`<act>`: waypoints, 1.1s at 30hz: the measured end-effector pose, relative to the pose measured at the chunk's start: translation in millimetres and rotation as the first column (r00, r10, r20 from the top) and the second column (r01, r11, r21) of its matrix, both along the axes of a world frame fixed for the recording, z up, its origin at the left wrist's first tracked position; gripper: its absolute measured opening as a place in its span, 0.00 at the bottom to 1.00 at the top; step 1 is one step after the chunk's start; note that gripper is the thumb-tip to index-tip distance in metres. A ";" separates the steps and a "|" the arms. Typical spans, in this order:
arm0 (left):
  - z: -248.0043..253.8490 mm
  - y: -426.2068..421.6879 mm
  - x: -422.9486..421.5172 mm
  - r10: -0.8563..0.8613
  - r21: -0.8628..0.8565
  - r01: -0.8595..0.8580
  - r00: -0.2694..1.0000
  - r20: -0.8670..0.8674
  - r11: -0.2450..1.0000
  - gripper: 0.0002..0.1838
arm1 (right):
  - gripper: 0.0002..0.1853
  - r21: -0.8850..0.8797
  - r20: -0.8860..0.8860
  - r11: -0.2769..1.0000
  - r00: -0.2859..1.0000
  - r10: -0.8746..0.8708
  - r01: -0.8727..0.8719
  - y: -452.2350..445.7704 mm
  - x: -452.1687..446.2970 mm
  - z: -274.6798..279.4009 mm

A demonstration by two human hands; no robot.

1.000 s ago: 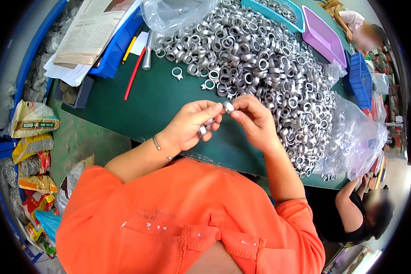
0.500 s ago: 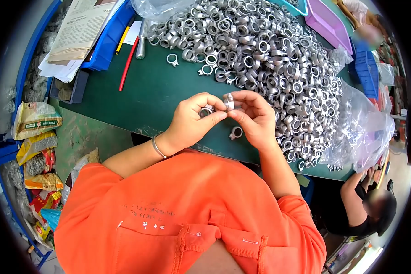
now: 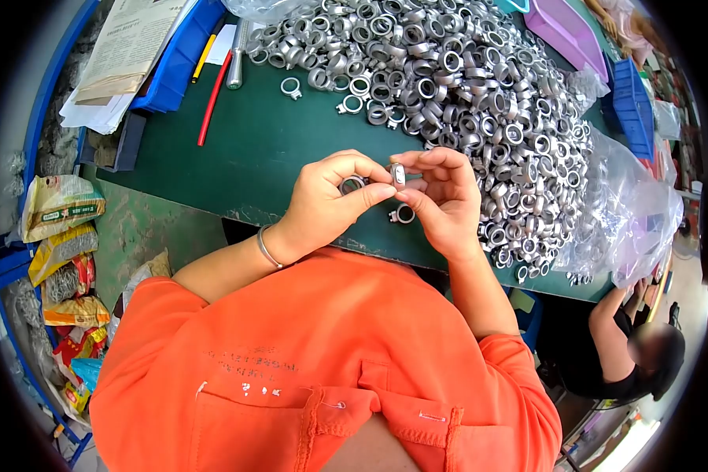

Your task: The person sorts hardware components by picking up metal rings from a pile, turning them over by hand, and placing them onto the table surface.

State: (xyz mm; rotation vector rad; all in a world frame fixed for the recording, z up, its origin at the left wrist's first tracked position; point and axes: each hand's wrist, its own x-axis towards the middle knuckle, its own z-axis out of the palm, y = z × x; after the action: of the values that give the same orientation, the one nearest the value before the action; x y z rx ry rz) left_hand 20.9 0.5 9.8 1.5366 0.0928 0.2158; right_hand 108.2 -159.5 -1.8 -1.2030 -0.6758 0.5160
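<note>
Between my two hands is a small metal clamp ring (image 3: 399, 175), turned so its outer edge with the lug faces up. My left hand (image 3: 330, 193) pinches it from the left with thumb and forefinger. From the right, the fingertips and thumb of my right hand (image 3: 451, 197) grip the same ring. A second ring (image 3: 352, 186) shows in the loop of my left thumb and forefinger; whether it lies on the table or in the hand I cannot tell. Just below my fingers another loose ring (image 3: 403, 213) lies on the green table (image 3: 252, 149).
A big heap of metal rings (image 3: 480, 102) covers the right and back of the table. A red pen (image 3: 215, 98), a metal rod (image 3: 236, 67) and a blue tray (image 3: 177, 59) are at left. Clear plastic bags (image 3: 625, 208) lie right, near a seated person (image 3: 613, 346).
The held ring has been turned between my fingers, so its lug side now faces the camera. The view has shifted slightly; both hands stay in about the same place.
</note>
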 end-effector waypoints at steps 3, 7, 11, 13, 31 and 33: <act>2.5 -1.7 -2.9 0.009 -0.017 -0.010 0.999 -0.048 1.000 0.04 | 0.23 -0.073 0.150 0.996 0.988 -0.040 0.052 -1.8 -5.0 5.1; 5.7 -8.0 -7.0 0.071 0.074 -0.072 0.997 0.016 0.995 0.05 | 0.23 -0.100 0.170 0.994 0.985 -0.024 0.041 -4.4 -11.0 5.5; 1.4 -8.3 -8.8 0.051 0.178 -0.086 0.980 0.193 0.980 0.05 | 0.23 0.026 -0.132 0.999 0.990 0.040 -0.037 -5.8 -15.5 -0.6; 4.3 -9.3 -11.8 0.058 0.138 -0.079 0.987 0.147 0.987 0.05 | 0.22 0.137 -0.310 0.989 0.946 0.100 -0.060 -8.3 -17.4 -1.5; 1.7 -1.4 -23.8 -0.387 -0.877 -0.021 0.892 -0.233 0.480 0.14 | 0.10 -0.092 0.615 0.966 0.777 -0.135 0.241 -10.1 -32.1 23.4; -10.4 10.8 -32.8 -0.445 -0.933 -0.008 0.878 -0.178 0.359 0.17 | 0.09 -0.275 0.698 0.888 0.711 -0.079 0.368 -18.8 -19.2 25.2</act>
State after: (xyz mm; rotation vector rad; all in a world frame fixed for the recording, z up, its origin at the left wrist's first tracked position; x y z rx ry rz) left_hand -11.9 11.4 -0.6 0.3810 0.2818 -0.3771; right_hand 88.9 -178.3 23.4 -1.8744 -1.0479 -0.0347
